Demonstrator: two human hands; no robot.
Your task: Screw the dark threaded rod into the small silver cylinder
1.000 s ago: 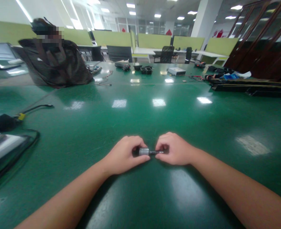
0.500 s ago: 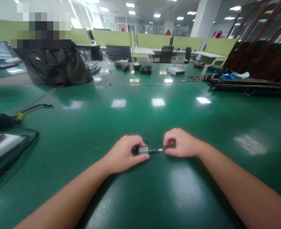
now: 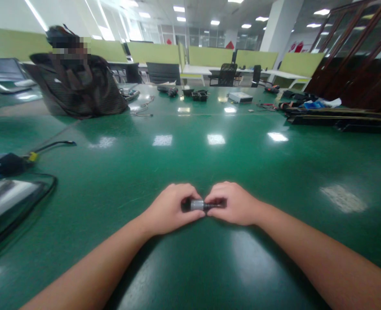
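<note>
Low above the green table [image 3: 184, 163], in the middle of the head view, is a small tool-like piece [image 3: 197, 205]: a short cylinder, dark at its left end and silver-grey in the middle, with a thin dark shaft pointing right. My left hand [image 3: 169, 210] is closed around the cylinder, thumb in front and fingers behind. My right hand [image 3: 234, 204] pinches the thin shaft close to the cylinder. The tips of both hands nearly meet. My right fingers partly hide the shaft and its far end.
A large dark bag [image 3: 83, 92] stands at the back left, with a partly blurred person behind it. Cables and a black device [image 3: 7, 165] lie at the left edge. Long black strips [image 3: 339, 118] lie at the back right. A white box [image 3: 240, 97] sits at the far edge.
My right hand has moved left along the shaft, up to the cylinder. My left hand has kept its hold with hardly any movement. The view has shifted slightly.
</note>
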